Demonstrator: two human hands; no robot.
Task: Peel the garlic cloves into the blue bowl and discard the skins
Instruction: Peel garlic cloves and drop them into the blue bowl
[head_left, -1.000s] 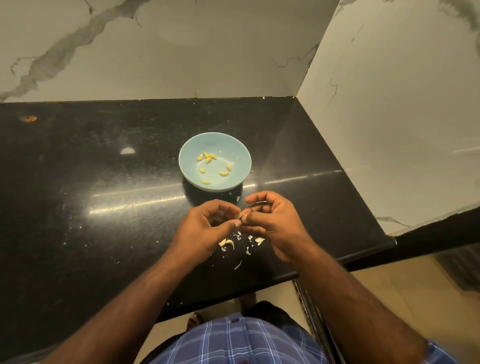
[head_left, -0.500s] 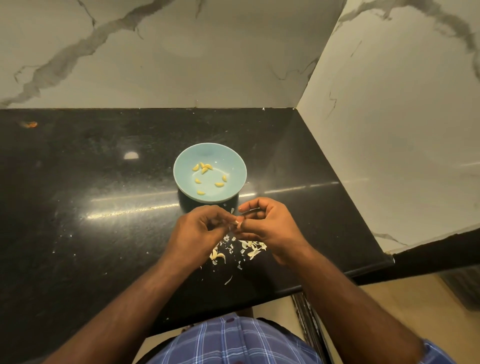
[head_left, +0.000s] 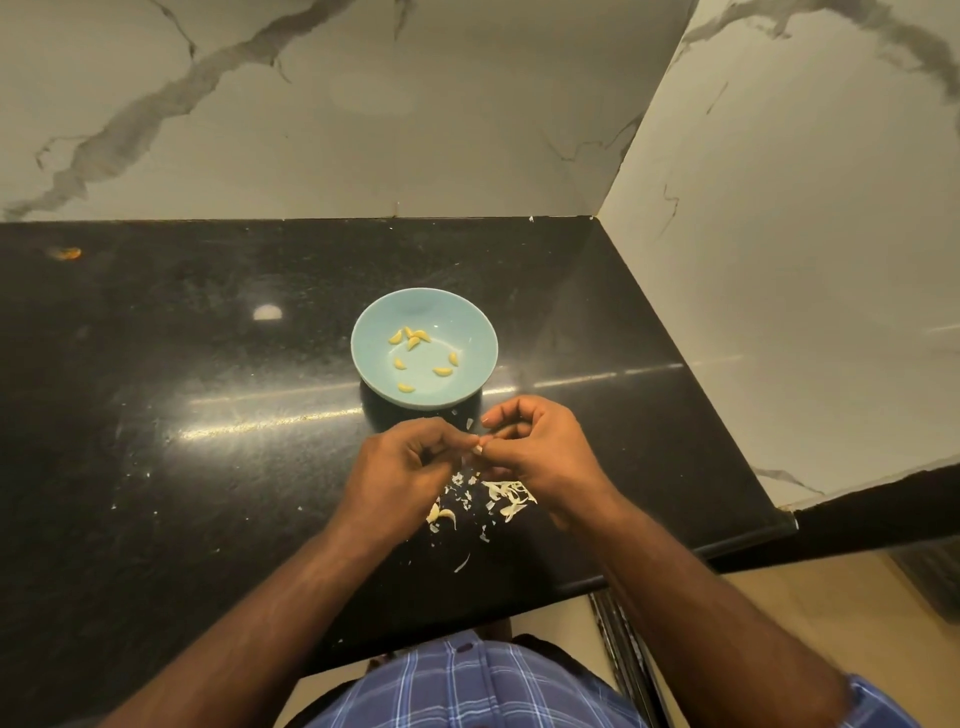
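Over the near right edge of a polished black stone counter (head_left: 208, 467), the left hand (head_left: 400, 467) and right hand (head_left: 545, 452) meet, curled fingertips pinching a small garlic clove (head_left: 476, 450), largely hidden. Peeling appears under way; next, the bared clove likely goes into the round pale-blue ceramic bowl (head_left: 467, 322) just beyond, holding seven peeled cloves (head_left: 410, 338). Papery white skins (head_left: 506, 496) litter the counter below, awaiting disposal.
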